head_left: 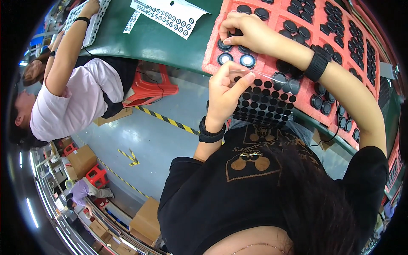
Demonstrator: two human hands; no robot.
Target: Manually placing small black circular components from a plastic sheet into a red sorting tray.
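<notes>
1. Your left hand (227, 87) is closed on a clear sheet (265, 100) covered with rows of black dots; thumb and fingers pinch its upper left edge.
2. The sheet spreads to the right of and below your left hand, overlapping the near edge of the red tray (276, 25).
3. Your right hand (246, 32) rests on the tray just above your left hand; its fingertips press down on a round black part (224, 45) seated in a tray pocket. You cannot tell whether the fingers grip the part or only press it.
4. Two ringed parts (247, 60) with pale centres sit in pockets between your two hands, just below your right fingertips.
5. More black parts fill the pockets beyond and to the right of your right hand, across the tray.
6. Each of your wrists carries a black band (318, 64).
7. The tray lies on the green table (157, 40), which runs on to the left of your hands.
8. A white sheet (170, 15) printed with small rings lies on the table, well to the left of your right hand.
9. A co-worker in a pale shirt (76, 102) sits far to your left; that person's hand (90, 7) reaches onto a white tray (97, 19) there.
</notes>
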